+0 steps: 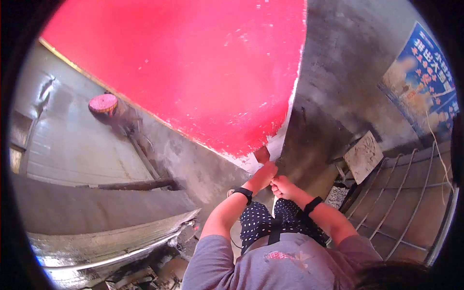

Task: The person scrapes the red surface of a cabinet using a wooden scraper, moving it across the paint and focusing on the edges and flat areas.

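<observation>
A large red sheet or panel [193,72] with pale, worn edges fills the upper middle and narrows to a corner in front of me. My left hand [263,175] is closed close below that corner. Beside it, nearly touching, my right hand [284,187] is closed too, with the fingers curled in. A pale strip hangs below the hands, between my legs. What either hand holds is too small and too hidden to make out. Dark bands are on both wrists.
A round stool with a pink top [103,103] stands at the left. Metal bars [406,193] and a leaning board [363,157] are at the right, under a blue poster [425,72]. Foil-like sheeting [111,241] and clutter lie at the lower left.
</observation>
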### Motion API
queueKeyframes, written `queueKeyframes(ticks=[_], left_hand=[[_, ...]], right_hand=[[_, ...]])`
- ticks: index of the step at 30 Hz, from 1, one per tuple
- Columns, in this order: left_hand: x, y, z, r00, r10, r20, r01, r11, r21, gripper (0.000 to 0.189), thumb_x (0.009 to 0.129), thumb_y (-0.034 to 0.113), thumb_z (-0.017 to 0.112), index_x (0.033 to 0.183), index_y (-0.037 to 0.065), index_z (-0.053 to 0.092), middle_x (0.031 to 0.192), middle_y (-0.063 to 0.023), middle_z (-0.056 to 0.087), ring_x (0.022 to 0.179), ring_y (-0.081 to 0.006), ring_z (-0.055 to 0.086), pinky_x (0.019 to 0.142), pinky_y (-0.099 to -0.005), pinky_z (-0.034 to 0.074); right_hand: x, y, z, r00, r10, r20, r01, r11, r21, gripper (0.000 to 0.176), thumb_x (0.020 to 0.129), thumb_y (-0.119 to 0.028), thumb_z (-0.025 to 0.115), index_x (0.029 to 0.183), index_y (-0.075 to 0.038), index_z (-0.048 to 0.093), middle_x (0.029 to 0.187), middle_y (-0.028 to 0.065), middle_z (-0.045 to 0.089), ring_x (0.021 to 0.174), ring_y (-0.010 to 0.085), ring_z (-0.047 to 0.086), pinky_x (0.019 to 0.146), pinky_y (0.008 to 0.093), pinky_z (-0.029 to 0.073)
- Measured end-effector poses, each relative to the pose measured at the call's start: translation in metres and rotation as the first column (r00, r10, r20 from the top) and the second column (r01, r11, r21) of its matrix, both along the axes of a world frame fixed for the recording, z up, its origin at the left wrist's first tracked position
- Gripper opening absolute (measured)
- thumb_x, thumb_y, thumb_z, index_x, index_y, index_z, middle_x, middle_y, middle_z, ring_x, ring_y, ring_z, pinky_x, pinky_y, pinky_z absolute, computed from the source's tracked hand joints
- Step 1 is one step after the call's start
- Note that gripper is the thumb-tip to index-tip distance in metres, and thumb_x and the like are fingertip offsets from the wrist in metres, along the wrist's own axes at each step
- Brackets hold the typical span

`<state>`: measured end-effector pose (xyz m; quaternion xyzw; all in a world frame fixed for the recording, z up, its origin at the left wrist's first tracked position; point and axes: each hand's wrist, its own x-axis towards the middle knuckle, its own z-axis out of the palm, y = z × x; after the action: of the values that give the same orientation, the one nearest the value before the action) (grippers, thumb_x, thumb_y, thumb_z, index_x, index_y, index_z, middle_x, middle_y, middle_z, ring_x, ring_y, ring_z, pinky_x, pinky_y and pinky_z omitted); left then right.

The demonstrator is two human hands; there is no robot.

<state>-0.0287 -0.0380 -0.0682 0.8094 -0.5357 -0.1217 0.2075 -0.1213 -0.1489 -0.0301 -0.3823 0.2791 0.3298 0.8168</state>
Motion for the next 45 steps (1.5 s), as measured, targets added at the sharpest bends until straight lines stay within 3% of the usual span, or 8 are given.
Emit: queueKeyframes(ticks=[5, 9, 16, 24, 27, 29, 32, 45], left_hand=[[0.001, -0.031, 0.072, 0.994, -0.076, 0.074, 0.101, 0.885, -0.454, 0.028, 0.048, 0.014, 0.064, 0.072, 0.008, 0.052, 0.068, -0.0063, 0.049, 0.070, -0.0264, 0.048, 0.069, -0.0407, 0.037], [0.004, -0.045, 0.116, 0.986, -0.147, 0.083, 0.166, 0.926, -0.340, 0.023, 0.046, 0.017, 0.064, 0.063, 0.009, 0.050, 0.062, -0.0050, 0.047, 0.066, -0.0256, 0.047, 0.063, -0.0359, 0.036], [0.028, -0.056, 0.101, 0.973, -0.225, 0.054, 0.231, 0.931, -0.284, 0.021, 0.049, 0.018, 0.062, 0.059, 0.008, 0.047, 0.061, -0.0076, 0.047, 0.064, -0.0278, 0.048, 0.059, -0.0361, 0.036], [0.057, -0.061, 0.004, 0.964, -0.141, -0.227, 0.119, 0.987, -0.108, 0.017, 0.052, 0.017, 0.061, 0.056, 0.005, 0.049, 0.060, -0.0144, 0.054, 0.062, -0.0340, 0.053, 0.053, -0.0417, 0.039], [0.051, -0.060, -0.001, 0.966, -0.206, -0.158, 0.188, 0.974, -0.125, 0.017, 0.052, 0.018, 0.061, 0.056, 0.005, 0.050, 0.059, -0.0137, 0.053, 0.060, -0.0326, 0.052, 0.054, -0.0408, 0.040], [0.041, -0.063, 0.033, 0.970, -0.231, -0.079, 0.218, 0.964, -0.150, 0.017, 0.052, 0.018, 0.061, 0.056, 0.006, 0.050, 0.058, -0.0124, 0.052, 0.060, -0.0310, 0.052, 0.056, -0.0397, 0.040], [0.028, -0.064, 0.064, 0.966, -0.253, 0.050, 0.258, 0.941, -0.219, 0.016, 0.053, 0.019, 0.060, 0.059, 0.008, 0.050, 0.058, -0.0079, 0.049, 0.060, -0.0266, 0.051, 0.059, -0.0365, 0.039], [0.019, -0.064, 0.052, 0.931, -0.334, 0.147, 0.356, 0.921, -0.160, 0.017, 0.054, 0.022, 0.059, 0.059, 0.009, 0.047, 0.058, -0.0062, 0.047, 0.058, -0.0253, 0.049, 0.054, -0.0365, 0.036]], right_hand=[[-0.012, -0.033, 0.091, 0.993, -0.035, 0.110, 0.032, 0.999, 0.023, 0.016, 0.087, -0.020, 0.038, 0.080, -0.006, 0.042, 0.048, -0.0033, 0.031, 0.033, 0.0061, 0.026, 0.030, 0.0214, 0.021], [-0.020, -0.049, 0.134, 0.988, -0.050, 0.145, 0.045, 0.998, 0.041, 0.011, 0.085, -0.014, 0.036, 0.088, -0.006, 0.042, 0.048, -0.0018, 0.033, 0.034, 0.0064, 0.029, 0.030, 0.0215, 0.021], [-0.003, -0.057, 0.129, 0.996, -0.072, 0.054, 0.063, 0.986, 0.154, 0.008, 0.084, -0.012, 0.037, 0.082, -0.007, 0.043, 0.050, -0.0042, 0.030, 0.035, 0.0050, 0.027, 0.032, 0.0206, 0.020], [0.053, -0.058, 0.001, 0.981, -0.099, -0.165, 0.164, 0.879, 0.448, 0.015, 0.075, -0.010, 0.044, 0.061, -0.011, 0.039, 0.051, -0.0054, 0.032, 0.037, 0.0051, 0.032, 0.031, 0.0209, 0.022], [0.036, -0.052, -0.004, 0.978, -0.107, -0.179, 0.168, 0.913, 0.373, 0.018, 0.076, -0.009, 0.043, 0.060, -0.011, 0.037, 0.051, -0.0055, 0.032, 0.037, 0.0050, 0.030, 0.031, 0.0213, 0.020], [0.018, -0.056, 0.019, 0.995, -0.095, 0.022, 0.085, 0.958, 0.274, 0.015, 0.080, -0.009, 0.042, 0.066, -0.011, 0.037, 0.050, -0.0049, 0.031, 0.036, 0.0056, 0.030, 0.031, 0.0212, 0.021], [0.001, -0.063, 0.099, 0.996, -0.086, -0.025, 0.089, 0.984, 0.153, 0.008, 0.085, -0.013, 0.038, 0.077, -0.011, 0.037, 0.050, -0.0038, 0.029, 0.034, 0.0052, 0.026, 0.030, 0.0215, 0.020], [-0.024, -0.053, 0.050, 0.988, -0.099, 0.116, 0.096, 0.995, 0.026, 0.011, 0.087, -0.018, 0.042, 0.090, -0.008, 0.042, 0.050, -0.0008, 0.037, 0.032, 0.0065, 0.031, 0.027, 0.0220, 0.023]])
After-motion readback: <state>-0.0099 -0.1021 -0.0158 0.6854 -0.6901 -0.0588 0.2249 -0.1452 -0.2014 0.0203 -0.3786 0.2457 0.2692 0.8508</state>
